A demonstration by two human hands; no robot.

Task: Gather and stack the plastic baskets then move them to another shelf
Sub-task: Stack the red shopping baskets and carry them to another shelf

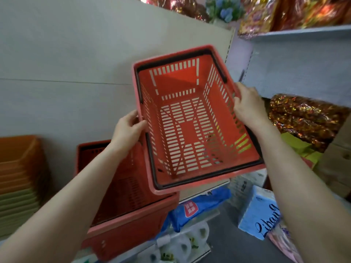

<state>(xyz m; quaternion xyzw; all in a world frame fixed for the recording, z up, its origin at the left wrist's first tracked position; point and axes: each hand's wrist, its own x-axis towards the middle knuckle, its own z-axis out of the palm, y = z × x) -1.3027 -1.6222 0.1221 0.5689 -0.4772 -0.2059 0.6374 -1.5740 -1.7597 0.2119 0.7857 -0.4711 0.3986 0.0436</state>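
Observation:
I hold a red slotted plastic basket [190, 118] with black handles in the air, tilted with its open top toward me. My left hand [128, 128] grips its left rim and my right hand [247, 105] grips its right rim. Below and to the left, a second red basket [125, 209] rests on a shelf, partly hidden behind my left forearm and the held basket.
A stack of orange and green trays [19, 177] sits at the far left. The beige shelf back panel [66, 63] stands behind. Shiny foil packs [303, 120] fill the right shelves. Tissue packs [258, 211] and blue bags [197, 207] lie below.

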